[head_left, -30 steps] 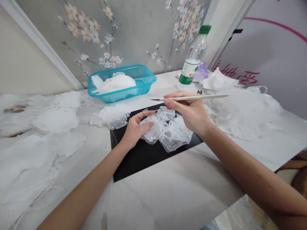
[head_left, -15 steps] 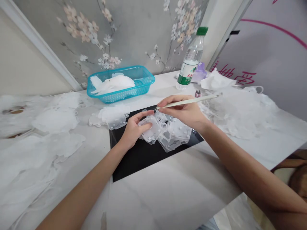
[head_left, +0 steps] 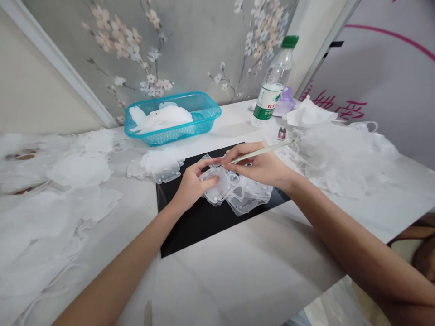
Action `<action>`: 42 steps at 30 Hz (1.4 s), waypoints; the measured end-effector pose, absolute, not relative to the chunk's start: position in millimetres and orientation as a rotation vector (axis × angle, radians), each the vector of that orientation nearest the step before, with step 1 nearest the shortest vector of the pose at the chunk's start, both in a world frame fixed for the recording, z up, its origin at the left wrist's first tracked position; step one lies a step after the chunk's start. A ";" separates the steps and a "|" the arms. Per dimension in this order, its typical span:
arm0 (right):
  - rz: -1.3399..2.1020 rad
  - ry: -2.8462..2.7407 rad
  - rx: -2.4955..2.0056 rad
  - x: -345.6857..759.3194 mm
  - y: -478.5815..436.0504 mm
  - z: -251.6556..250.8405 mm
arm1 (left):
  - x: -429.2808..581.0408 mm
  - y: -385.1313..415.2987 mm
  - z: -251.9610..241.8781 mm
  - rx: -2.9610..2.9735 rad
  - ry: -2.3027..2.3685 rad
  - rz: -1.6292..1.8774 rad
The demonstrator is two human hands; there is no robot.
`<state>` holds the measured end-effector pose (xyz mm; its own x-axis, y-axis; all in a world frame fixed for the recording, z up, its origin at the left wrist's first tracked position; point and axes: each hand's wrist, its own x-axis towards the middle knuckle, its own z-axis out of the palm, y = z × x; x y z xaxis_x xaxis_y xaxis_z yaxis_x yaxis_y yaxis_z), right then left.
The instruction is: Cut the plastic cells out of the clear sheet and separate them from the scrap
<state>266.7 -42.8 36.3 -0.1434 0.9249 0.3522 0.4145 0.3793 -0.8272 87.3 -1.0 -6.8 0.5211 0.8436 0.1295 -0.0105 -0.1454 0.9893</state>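
Note:
On a black mat [head_left: 183, 231], my left hand [head_left: 192, 185] pinches a thin, translucent white sheet piece [head_left: 217, 188] with round dots along its edge, thumb on top. My right hand [head_left: 260, 163] grips a slim white pointed tool [head_left: 268, 149], which slants down to the left. Its tip meets the far edge of the piece beside my left index fingertip; the exact contact is too small to make out. Under and beside my hands lie more such translucent pieces [head_left: 249, 199] with thin white loops, overlapping on the mat.
A small stack of similar pieces [head_left: 161, 165] lies left of the mat. Behind stands a blue plastic basket [head_left: 173, 136] holding white material. A green-capped water bottle [head_left: 270, 97] is at the back. White heaps lie left [head_left: 78, 170] and right [head_left: 350, 158].
My right hand and the tool have tilted and shifted slightly, the tip now lower and nearer the held piece. The held piece has turned a little in my left hand.

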 end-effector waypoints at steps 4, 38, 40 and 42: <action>0.687 -1.763 -1.175 266.8 -44.4 38.3 | 87.3 -0.6 -7.4 1.549 0.748 0.856; 0.109 -1.930 -1.311 264.2 -35.3 14.2 | 86.0 -0.8 -7.6 1.652 0.705 0.827; 0.142 -1.949 -1.332 262.0 -36.0 14.8 | 86.6 -1.6 -8.0 1.594 0.680 0.808; 0.172 -1.940 -1.358 260.6 -36.8 16.0 | 87.5 -2.6 -8.2 1.529 0.652 0.796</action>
